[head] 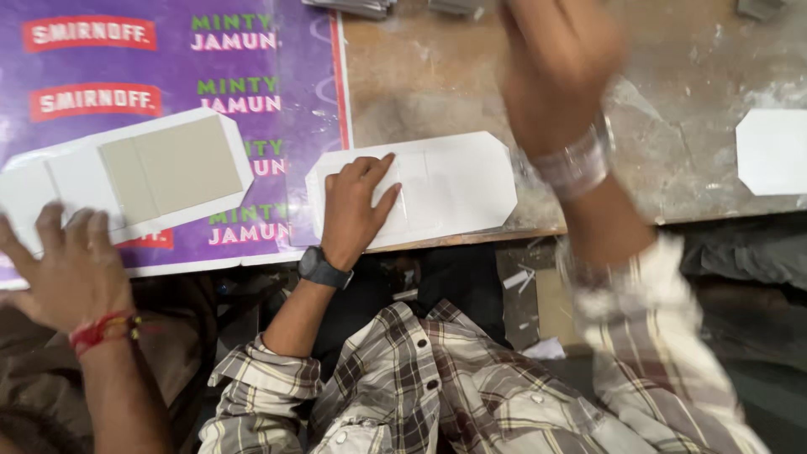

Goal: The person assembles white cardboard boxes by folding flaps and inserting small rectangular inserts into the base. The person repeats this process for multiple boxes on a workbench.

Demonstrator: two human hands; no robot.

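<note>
Centrally, a flat white card sheet (pixel 437 189) with clipped corners is seen lying on the worn wooden table (pixel 672 168), close to its near edge, with faint fold lines showing across its middle. It is pressed down by the left hand (pixel 353 210), whose fingers (pixel 374 168) are spread flat and open on the sheet's left part; a dark watch (pixel 322 269) is worn on that wrist. The right hand (pixel 559 67) is held raised above the table, clear of the sheet, and is so blurred that it cannot be told whether its fingers are open or closed; a silvery band (pixel 576 164) is seen at its wrist. Three white cut sheets are counted in all: the pressed one, a second sheet (pixel 126 181) to the left with a grey board panel (pixel 172 168) laid on it, and a third (pixel 772 151) partly cut off at the right edge. The second sheet rests on a purple printed poster (pixel 286 84) that covers the table's left part, and it is touched by another person's hand (pixel 71 265), marked by a red thread (pixel 101 329) at the wrist. Some small grey pieces (pixel 353 7) are seen at the far edge. Both of the wearer's arms are clad in plaid sleeves (pixel 261 378), and nothing is seen lying across the pressed sheet but the left hand.
</note>
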